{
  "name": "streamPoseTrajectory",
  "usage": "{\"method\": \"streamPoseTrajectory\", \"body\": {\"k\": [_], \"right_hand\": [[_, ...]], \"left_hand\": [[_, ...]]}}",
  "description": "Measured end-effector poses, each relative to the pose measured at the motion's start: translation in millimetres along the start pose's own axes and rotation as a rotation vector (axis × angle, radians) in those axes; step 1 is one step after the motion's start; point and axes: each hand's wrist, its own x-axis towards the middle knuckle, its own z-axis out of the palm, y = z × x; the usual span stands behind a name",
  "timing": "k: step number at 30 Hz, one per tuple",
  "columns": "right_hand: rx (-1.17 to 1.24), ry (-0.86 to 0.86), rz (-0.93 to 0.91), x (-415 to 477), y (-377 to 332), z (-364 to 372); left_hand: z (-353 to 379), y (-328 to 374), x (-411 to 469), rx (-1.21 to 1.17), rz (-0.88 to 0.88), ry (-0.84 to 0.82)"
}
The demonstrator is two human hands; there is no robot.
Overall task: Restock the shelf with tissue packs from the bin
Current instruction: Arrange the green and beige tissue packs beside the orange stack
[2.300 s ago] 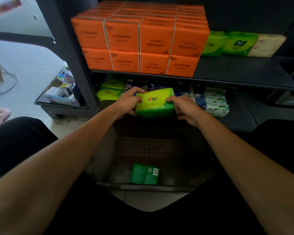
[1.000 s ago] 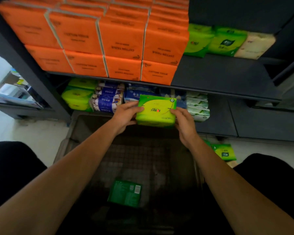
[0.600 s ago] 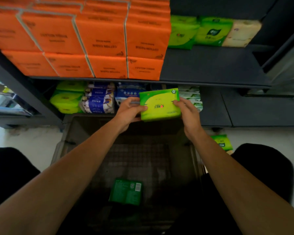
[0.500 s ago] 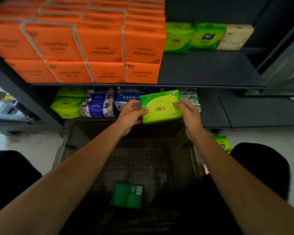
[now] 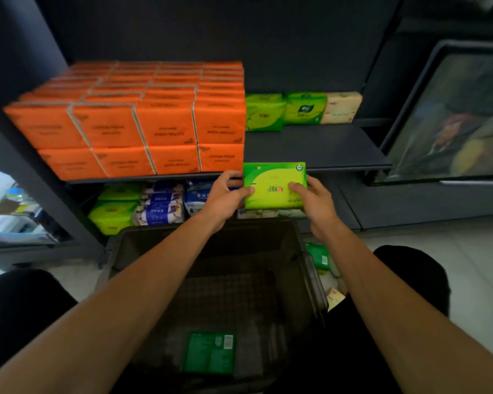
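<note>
Left hand [image 5: 225, 194] gripped the left edge of a lime-green tissue pack [image 5: 273, 184], thumb laid across the front face, fingers curled round behind. Right hand [image 5: 316, 203] gripped the right edge the same way, thumb on the face. Both forearms reached forward over the bin [image 5: 117, 251].

Pack was held flat-on to the camera, print upside down, in the air above the bin's far rim. Its top edge sat level with the front lip of the shelf board [image 5: 310, 146], just right of the orange packs [image 5: 154, 123]. Contact with the lip could not be told.

The orange packs filled the left part of that board, two layers high and several rows deep. The board lay bare to the right of them. At the back stood two green packs [image 5: 264, 112] [image 5: 305, 108] and a beige pack [image 5: 342, 108], side by side.

On the shelf below: lime packs [image 5: 114, 211] at the left, blue-and-white packs [image 5: 160, 206] next to them, and pale packs partly hidden behind the held one.

The bin was dark, with one dark green pack [image 5: 209, 352] lying flat on its bottom near the front.

On the pale floor [image 5: 467, 251], right of the bin, lay another green pack [image 5: 319, 255] and a small beige pack [image 5: 335, 297]. Black-clad knees showed on either side of the bin.
</note>
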Motion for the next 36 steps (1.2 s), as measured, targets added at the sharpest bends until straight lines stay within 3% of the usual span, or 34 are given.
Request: {"method": "streamPoseTrajectory", "body": {"k": [9,14,17,21,24,30,33,36], "right_hand": [[-0.039,0.017,-0.101,-9.7,-47.9,-12.5],[0.010,-0.034,-0.042,-14.6,-67.1,-9.2],[-0.050,0.012,-0.102,-2.1,-63.8,-8.2],[-0.173,0.103,-0.208,-5.8,-66.9,-5.8],[-0.049,0.151,-0.201,-1.6,-61.4,-8.1],[-0.038,-0.143,-0.078,-5.1,-42.6,-6.1],[0.044,-0.160,-0.047,1.7,-30.1,-9.6],[0.069,-0.052,-0.072,9.2,-27.7,-13.7]], "left_hand": [[16.5,46.4,-12.7,0.080,0.148,-0.022],[29.2,55.9,-22.9,0.045,0.200,-0.047],[35.0,51.1,-16.9,0.154,0.202,-0.061],[41.9,50.4,-14.0,0.090,0.151,-0.096],[43.5,50.2,-12.0,-0.076,0.077,-0.068],[57.5,40.1,-12.5,-0.267,-0.031,-0.071],[65.0,31.3,-9.0,-0.199,-0.069,-0.077],[61.6,28.6,-2.5,-0.030,-0.161,-0.134]]}}
